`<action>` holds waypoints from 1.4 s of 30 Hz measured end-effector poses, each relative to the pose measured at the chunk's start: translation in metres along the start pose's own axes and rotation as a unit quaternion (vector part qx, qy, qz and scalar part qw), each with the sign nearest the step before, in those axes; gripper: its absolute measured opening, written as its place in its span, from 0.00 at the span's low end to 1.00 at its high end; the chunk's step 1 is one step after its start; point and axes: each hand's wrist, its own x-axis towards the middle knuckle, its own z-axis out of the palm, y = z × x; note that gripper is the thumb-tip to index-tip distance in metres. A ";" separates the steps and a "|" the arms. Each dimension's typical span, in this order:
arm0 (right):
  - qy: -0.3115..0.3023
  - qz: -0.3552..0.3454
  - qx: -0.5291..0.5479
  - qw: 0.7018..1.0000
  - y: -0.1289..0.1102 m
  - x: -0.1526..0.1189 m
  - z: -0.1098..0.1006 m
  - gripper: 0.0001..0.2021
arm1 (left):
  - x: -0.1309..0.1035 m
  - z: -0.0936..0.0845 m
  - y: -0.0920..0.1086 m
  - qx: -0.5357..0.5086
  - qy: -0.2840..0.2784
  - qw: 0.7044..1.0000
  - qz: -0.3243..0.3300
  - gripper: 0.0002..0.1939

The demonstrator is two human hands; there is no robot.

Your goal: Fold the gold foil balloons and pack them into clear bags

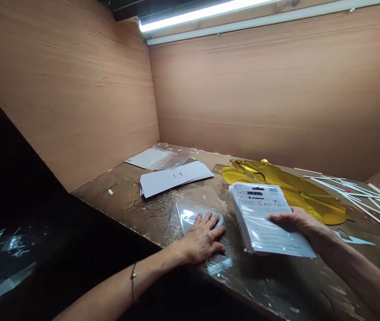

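Observation:
My right hand (299, 223) grips a thick stack of white printed cards in clear plastic packaging (265, 223), thumb on top and the other fingers hidden beneath. The stack is tilted over the table, with a dark hang slot at its far edge. My left hand (205, 237) lies with fingers spread on a clear plastic sheet or bag (187, 218) near the table's front edge. Just beyond it are thin dark wires or threads (154, 204) and a fanned pile of long white cards (176, 177).
Gold foil pieces (324, 206) lie behind my right hand. Several thin white sticks (360, 196) are scattered at the right. White sheets (148, 157) and clear plastic sit in the back left corner. Wooden panels (260, 98) wall the worn brown table (109, 203).

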 end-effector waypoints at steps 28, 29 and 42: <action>-0.025 0.127 -0.072 0.989 0.031 -0.012 -0.017 0.21 | 0.044 0.013 -0.005 -0.175 0.045 0.983 -0.042 0.16; -0.025 0.128 -0.073 0.989 0.032 -0.012 -0.018 0.21 | 0.044 0.013 -0.005 -0.177 0.049 0.982 -0.043 0.15; -0.024 0.107 -0.069 0.992 0.030 -0.017 -0.020 0.17 | 0.063 0.003 0.004 -0.034 -0.013 0.999 -0.010 0.08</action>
